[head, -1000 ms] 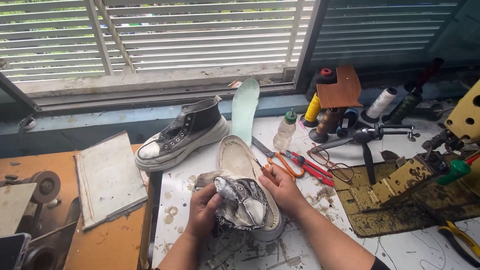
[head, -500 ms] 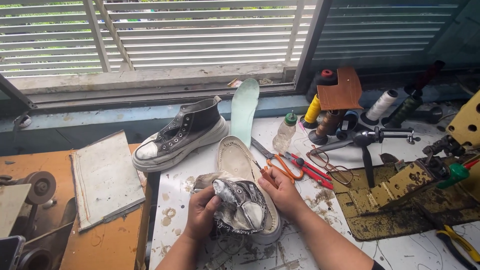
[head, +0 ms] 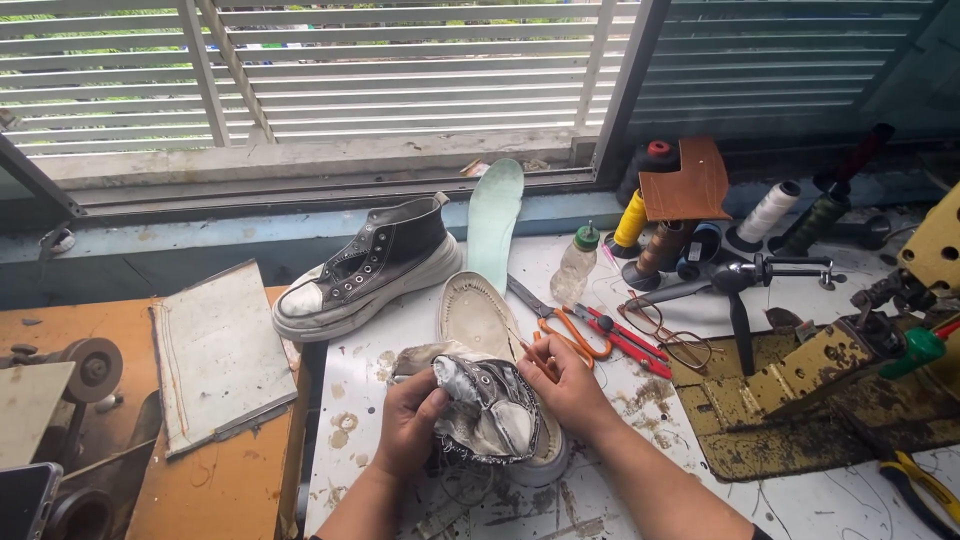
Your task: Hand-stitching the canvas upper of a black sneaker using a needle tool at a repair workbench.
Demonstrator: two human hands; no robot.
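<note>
Head camera, close above workbench [head: 800, 500], facing the shuttered window [head: 400, 90]

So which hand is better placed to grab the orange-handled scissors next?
Right. The right hand sits just below the orange-handled scissors, while the left hand grips the crumpled shoe upper on the far side.

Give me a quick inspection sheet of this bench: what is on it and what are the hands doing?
Surface: white worktable, stained and scratched.
Job's things: crumpled shoe upper on a pale sole, partly detached.
Clutter: black high-top sneaker, green insole, orange-handled scissors, plastic bottle, thread spools, eyeglasses.
Grips: left hand pinches the upper; right hand steadies its other side.
Cables: nothing seen.
Surroundings: louvred window; orange side bench with a grey board.
</note>
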